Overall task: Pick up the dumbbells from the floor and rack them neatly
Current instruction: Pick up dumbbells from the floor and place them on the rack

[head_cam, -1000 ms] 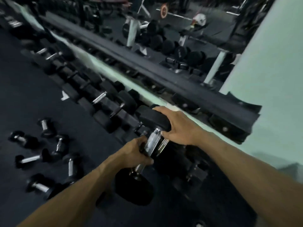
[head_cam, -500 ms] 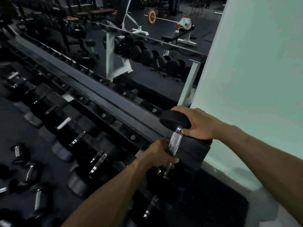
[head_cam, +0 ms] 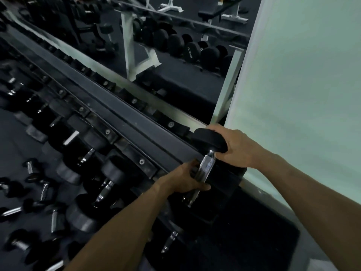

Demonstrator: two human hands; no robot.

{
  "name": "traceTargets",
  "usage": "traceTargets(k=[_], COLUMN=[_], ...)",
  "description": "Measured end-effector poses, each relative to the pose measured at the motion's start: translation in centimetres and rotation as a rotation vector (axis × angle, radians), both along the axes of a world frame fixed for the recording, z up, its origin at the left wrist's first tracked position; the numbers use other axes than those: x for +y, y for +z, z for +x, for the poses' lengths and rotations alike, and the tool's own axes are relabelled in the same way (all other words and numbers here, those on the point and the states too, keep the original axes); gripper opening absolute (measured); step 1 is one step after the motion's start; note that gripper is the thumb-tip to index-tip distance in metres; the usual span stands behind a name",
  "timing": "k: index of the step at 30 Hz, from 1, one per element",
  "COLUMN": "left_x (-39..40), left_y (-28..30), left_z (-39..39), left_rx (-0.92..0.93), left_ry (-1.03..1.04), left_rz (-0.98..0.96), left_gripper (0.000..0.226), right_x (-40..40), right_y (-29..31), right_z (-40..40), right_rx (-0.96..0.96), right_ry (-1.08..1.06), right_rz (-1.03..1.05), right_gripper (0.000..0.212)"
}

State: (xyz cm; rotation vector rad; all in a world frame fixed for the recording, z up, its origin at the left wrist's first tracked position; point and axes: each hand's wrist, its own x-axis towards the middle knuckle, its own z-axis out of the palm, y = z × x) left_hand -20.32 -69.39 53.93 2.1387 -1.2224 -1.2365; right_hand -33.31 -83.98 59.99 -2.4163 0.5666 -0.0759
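I hold a black dumbbell [head_cam: 207, 139] with a knurled chrome handle at the right end of the upper tier of the long black rack [head_cam: 125, 112]. My left hand [head_cam: 185, 179] wraps the handle's lower part. My right hand [head_cam: 233, 148] cups the dumbbell's far head, which sits over the top rail. Its near head is hidden in shadow below my left hand. Several small dumbbells [head_cam: 29, 192] lie on the dark floor at the lower left.
Several bigger dumbbells [head_cam: 97, 159] fill the rack's lower tier. A pale green wall [head_cam: 302, 94] stands just right of the rack's end. A mirror behind the rack shows a white-framed rack [head_cam: 134, 55] with more dumbbells.
Both hands have carried the dumbbell up from the lower tier to the top rail at the rack's right end. My view has swung right, toward the wall.
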Motion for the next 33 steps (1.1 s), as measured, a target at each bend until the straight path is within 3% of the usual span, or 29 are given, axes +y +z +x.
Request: traceTargets(k=[4,6,10,15,23,28,33], left_x=[0.2,0.6,2.5,8.2,24.8,38.2,52.3], left_y=[0.4,0.9,2.4,5.6,6.1,3.5,1.0], left_z=[-0.5,-0.5,1.4,3.4,4.8,4.2,2.2], left_rx=[-0.024,-0.073,-0.087,-0.153,-0.365,-0.651,-0.585], left_ry=[0.007,0.022,0.164,0.270,0.499,0.509,0.604], left_rz=[-0.010,-0.013,-0.052,-0.097,-0.150,0.025,0.053], left_gripper=[0.065,0.053,0.042,0.034,0.043,0.045,0.053], right_x=[0.0,0.2,1.0,5.0,19.1,31.5,45.3], right_y=[0.1,0.4,2.2,4.9,5.7,4.0,1.0], right_z=[0.0,0.2,1.2,5.2,13.6,16.3,17.3], right_rx=[0.031,0.080,0.171,0.135,0.090,0.137,0.195], right_ry=[0.010,0.022,0.018,0.115,0.366,0.495,0.597], right_rz=[-0.022,-0.072,-0.219,-0.376,-0.386,-0.408,-0.394], right_gripper=[0.070,0.073,0.076,0.073,0.070,0.063,0.064])
